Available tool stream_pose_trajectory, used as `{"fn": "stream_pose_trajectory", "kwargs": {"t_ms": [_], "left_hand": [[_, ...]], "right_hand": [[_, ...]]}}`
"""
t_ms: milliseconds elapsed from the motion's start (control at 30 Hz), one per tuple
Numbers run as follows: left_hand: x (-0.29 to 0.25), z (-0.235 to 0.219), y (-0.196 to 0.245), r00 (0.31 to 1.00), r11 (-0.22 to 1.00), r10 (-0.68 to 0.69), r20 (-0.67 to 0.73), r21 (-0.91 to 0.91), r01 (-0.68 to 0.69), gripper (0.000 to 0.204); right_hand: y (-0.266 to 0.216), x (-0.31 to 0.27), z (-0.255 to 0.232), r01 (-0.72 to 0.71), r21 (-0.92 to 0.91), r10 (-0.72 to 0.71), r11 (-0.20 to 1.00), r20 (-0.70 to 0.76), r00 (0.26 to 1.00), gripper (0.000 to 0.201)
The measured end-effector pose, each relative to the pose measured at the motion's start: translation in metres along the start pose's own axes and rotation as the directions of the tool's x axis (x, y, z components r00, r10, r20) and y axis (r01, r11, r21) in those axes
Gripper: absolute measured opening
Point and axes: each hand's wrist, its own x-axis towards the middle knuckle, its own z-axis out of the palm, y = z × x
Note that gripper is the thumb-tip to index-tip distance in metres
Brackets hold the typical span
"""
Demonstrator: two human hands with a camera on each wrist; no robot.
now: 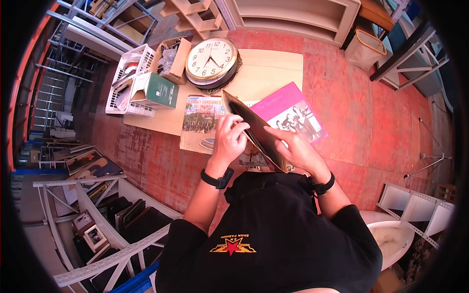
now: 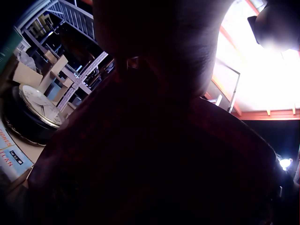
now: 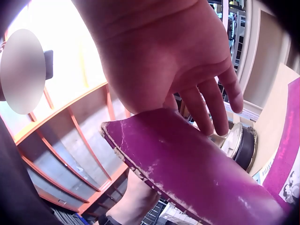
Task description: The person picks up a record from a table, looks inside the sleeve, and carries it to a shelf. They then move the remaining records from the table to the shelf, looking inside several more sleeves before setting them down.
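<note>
A dark, worn record sleeve (image 1: 261, 134) is tilted up in front of the person's torso; its purple outer side (image 3: 187, 164) has frayed edges. The left hand (image 1: 228, 140) grips its left edge with bent fingers. The right hand (image 1: 302, 152) touches the dark face with an extended index finger; in the right wrist view that hand's (image 3: 164, 56) other fingers hang fairly straight beyond the edge, and the thumb is partly hidden. Beneath lie a picture sleeve (image 1: 198, 129) at left and a pink sleeve (image 1: 279, 100) at right. The left wrist view is mostly dark.
A round clock (image 1: 211, 58) stands at the back of the tan board (image 1: 271, 63). Left of it are an open carton (image 1: 181, 61), a green box (image 1: 161, 92) and a white basket (image 1: 117, 95). Metal shelving (image 1: 117, 254) stands at the lower left, a bin (image 1: 365, 49) at the upper right.
</note>
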Motion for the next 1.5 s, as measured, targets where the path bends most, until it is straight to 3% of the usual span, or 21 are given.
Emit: {"fn": "stream_pose_trajectory", "kwargs": {"t_ms": [67,233,300,400,500,567,600,667,700,767,867,1000,1067,1100,1167,1200,1267,1300,1400,1467,1500], "left_hand": [[0.001,-0.005,0.006,0.996,0.997,-0.077,-0.042,0.008,0.077,0.024],[0.0,-0.008,0.006,0.999,0.999,-0.039,-0.029,0.009,0.039,0.021],[-0.004,-0.008,0.003,0.999,1.0,-0.029,-0.02,0.007,0.029,0.021],[-0.01,-0.009,-0.004,0.999,0.999,-0.031,-0.027,0.01,0.032,0.021],[-0.018,-0.014,-0.006,0.998,0.998,-0.049,-0.038,0.041,0.051,0.027],[-0.021,-0.016,-0.005,0.995,0.996,-0.084,-0.058,0.021,0.085,0.03],[-0.023,-0.017,-0.005,0.99,0.993,-0.118,-0.08,0.001,0.118,0.034],[-0.028,-0.018,-0.003,0.982,0.988,-0.152,-0.11,-0.016,0.151,0.043],[-0.026,-0.021,0.0,0.984,0.988,-0.153,-0.095,-0.007,0.153,0.042],[-0.026,-0.024,0.001,0.985,0.988,-0.153,-0.079,0.003,0.154,0.041],[-0.029,-0.026,-0.001,0.992,0.989,-0.128,-0.021,0.065,0.129,0.043],[-0.031,-0.025,-0.001,0.989,0.987,-0.139,-0.044,0.069,0.142,0.04],[-0.029,-0.023,0.001,0.99,0.988,-0.135,-0.044,0.068,0.138,0.04],[-0.028,-0.023,0.003,0.988,0.987,-0.143,-0.051,0.064,0.147,0.039],[-0.026,-0.02,0.005,0.987,0.987,-0.149,-0.056,0.059,0.153,0.038],[-0.025,-0.018,0.005,0.988,0.986,-0.145,-0.049,0.072,0.149,0.04],[-0.025,-0.012,0.005,0.989,0.986,-0.14,-0.041,0.083,0.143,0.041],[-0.024,-0.008,0.005,0.986,0.986,-0.15,-0.069,0.067,0.155,0.045],[-0.024,0.007,0.014,0.96,0.973,-0.217,-0.179,0.043,0.228,0.052],[-0.022,0.012,0.019,0.949,0.965,-0.261,-0.179,-0.011,0.263,0.052],[-0.022,0.012,0.019,0.948,0.965,-0.26,-0.182,-0.01,0.263,0.052]], "right_hand": [[-0.005,0.0,-0.004,-0.025,0.047,0.023,0.999,0.046,0.999,0.044],[0.002,-0.003,-0.001,0.007,0.219,-0.026,0.976,0.08,0.996,0.047],[0.003,-0.004,-0.006,-0.145,0.326,0.091,0.934,0.174,0.98,0.047],[0.04,-0.001,-0.003,-0.262,0.348,0.207,0.9,0.188,0.96,0.047],[0.103,-0.006,-0.005,-0.336,0.08,0.337,0.938,-0.001,0.941,0.049],[0.168,-0.019,-0.003,-0.327,-0.278,0.281,0.903,-0.192,0.94,0.055],[0.196,-0.028,-0.003,-0.325,-0.277,0.28,0.904,-0.191,0.941,0.055],[0.24,-0.043,-0.005,-0.405,-0.479,0.2,0.779,-0.422,0.884,0.061],[0.247,-0.047,-0.007,-0.403,-0.478,0.2,0.78,-0.42,0.885,0.061],[0.261,-0.056,-0.01,-0.684,-0.098,0.597,0.723,-0.41,0.689,0.061],[0.308,-0.068,0.0,-0.642,-0.095,0.543,0.761,-0.447,0.71,0.05],[0.262,-0.053,-0.027,-0.721,-0.01,0.696,0.693,-0.251,0.673,0.033],[0.253,-0.053,-0.032,-0.585,0.213,0.621,0.783,-0.207,0.756,0.022],[0.241,-0.051,-0.034,-0.585,0.215,0.622,0.782,-0.208,0.754,0.022],[0.204,-0.045,-0.041,-0.392,0.482,0.487,0.784,-0.084,0.87,0.019],[0.185,-0.042,-0.046,-0.391,0.483,0.487,0.784,-0.087,0.869,0.019],[0.142,-0.038,-0.054,-0.325,0.393,0.308,0.86,0.108,0.945,0.015],[0.111,-0.036,-0.054,-0.354,0.523,0.271,0.775,0.231,0.934,0.015],[0.095,-0.031,-0.046,-0.299,0.366,0.101,0.881,0.472,0.876,0.026],[0.079,-0.03,-0.034,-0.28,0.619,-0.032,0.734,0.444,0.896,0.046],[0.077,-0.03,-0.039,-0.371,0.602,0.0,0.707,0.525,0.851,0.058]]}}
